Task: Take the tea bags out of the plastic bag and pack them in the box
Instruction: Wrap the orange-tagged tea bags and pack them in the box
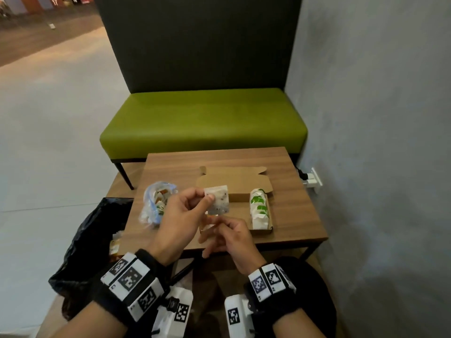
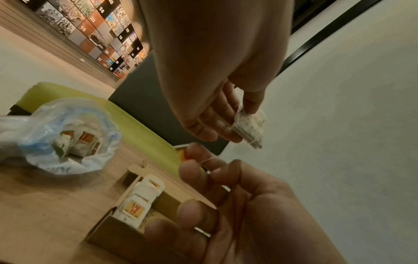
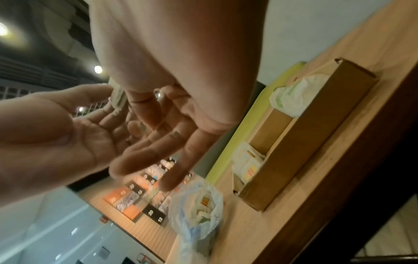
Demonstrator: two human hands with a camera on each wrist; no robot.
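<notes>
Two hands above open brown cardboard box (image 1: 246, 195): left hand (image 1: 180, 215) pinches speckled white tea bag (image 1: 218, 200); right hand (image 1: 231, 236), fingers loosely curled, pinches its thin string (image 2: 209, 160).

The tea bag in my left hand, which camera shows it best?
The head view: the tea bag faces the camera, pinched by the left hand above the box. The left wrist view shows it at an angle, partly behind fingers. The right wrist view hides nearly all of it behind fingers.
</notes>
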